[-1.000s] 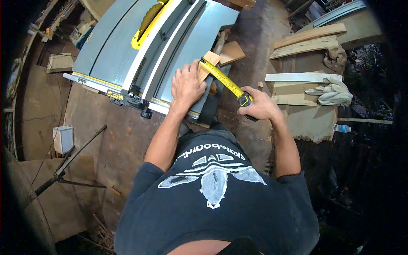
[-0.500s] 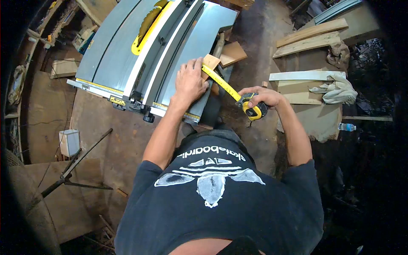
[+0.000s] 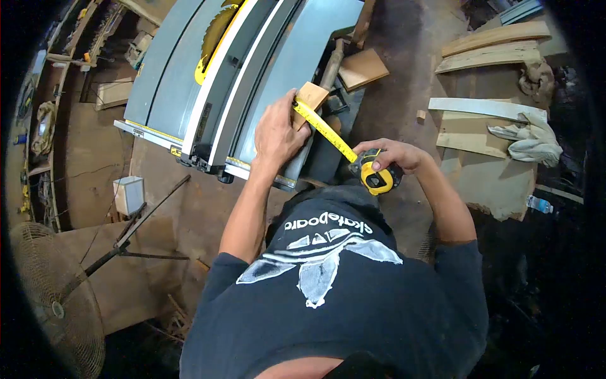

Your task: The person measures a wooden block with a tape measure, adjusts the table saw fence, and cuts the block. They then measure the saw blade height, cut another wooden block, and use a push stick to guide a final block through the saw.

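My left hand is closed around a small wooden block above the near right part of the table saw. The yellow blade of the tape measure runs out to the block, its end by my left fingertips. The black and yellow tape measure case is gripped in my right hand, with the thumb on top. My left palm is hidden, so how the fingers pinch the tape's end cannot be made out.
The round saw blade stands up from the table saw beside a long fence. Another wood piece lies past the block. Boards and a pale glove or cloth are at right; a fan stands at lower left.
My view has shifted, so the saw and boards sit farther right in it. Both hands are slightly closer to my body, and a little more of the tape and block shows.
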